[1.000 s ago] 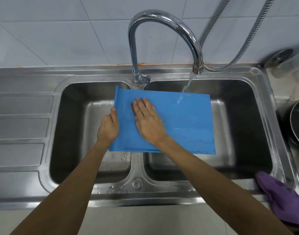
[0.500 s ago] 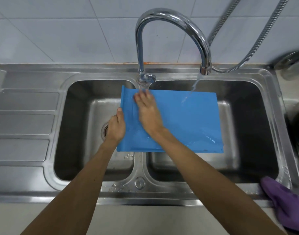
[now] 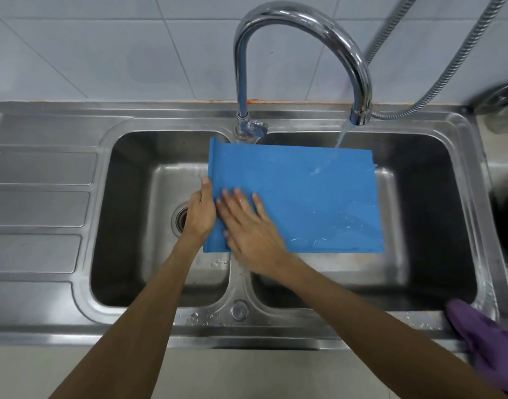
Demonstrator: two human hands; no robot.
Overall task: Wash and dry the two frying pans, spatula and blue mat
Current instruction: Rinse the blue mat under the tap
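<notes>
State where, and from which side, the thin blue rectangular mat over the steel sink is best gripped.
Pinch the blue mat by its left short edge, coming from the left: it is a flat sheet, and that edge hangs over the left basin with room beneath, where the left hand grips it.

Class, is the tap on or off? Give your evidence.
On: water runs from the tap onto the blue mat.

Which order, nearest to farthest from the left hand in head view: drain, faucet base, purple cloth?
1. drain, just left of the left hand, in the left basin.
2. faucet base, behind, to its right.
3. purple cloth, far right front rim.
</notes>
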